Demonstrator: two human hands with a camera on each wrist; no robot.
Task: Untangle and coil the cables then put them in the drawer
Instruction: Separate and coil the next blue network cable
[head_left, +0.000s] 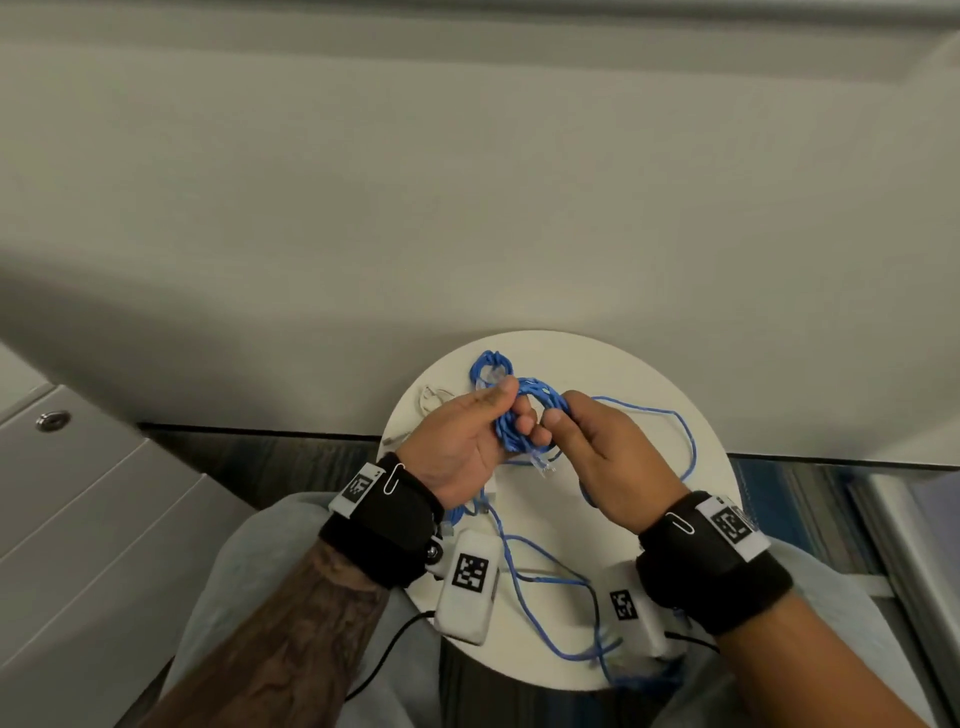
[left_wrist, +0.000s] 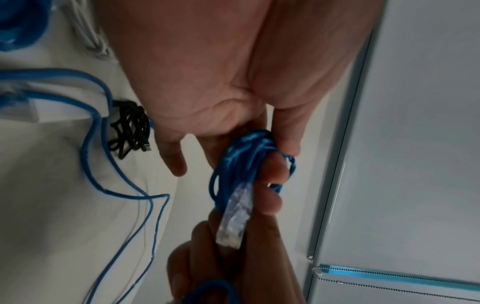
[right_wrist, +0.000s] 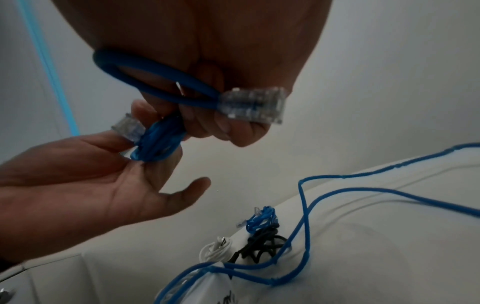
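Above a round white table (head_left: 649, 374), my left hand (head_left: 501, 410) holds a small coil of blue network cable (head_left: 524, 415) between thumb and fingers. My right hand (head_left: 563, 423) pinches the same coil from the right side. A clear plug (head_left: 544, 466) dangles under the coil. In the right wrist view, the right hand (right_wrist: 221, 119) grips a loop of the blue cable ending in a clear plug (right_wrist: 252, 105). A loose blue cable (head_left: 680, 431) trails over the table toward me. A second blue coil (head_left: 488, 366) lies behind the hands.
A white cable (head_left: 431, 397) lies at the table's left rim. A bundled black cable (right_wrist: 262, 244) sits beside it in the right wrist view. A grey drawer unit (head_left: 93, 509) with a round lock (head_left: 52, 420) stands at the left. A pale wall rises behind the table.
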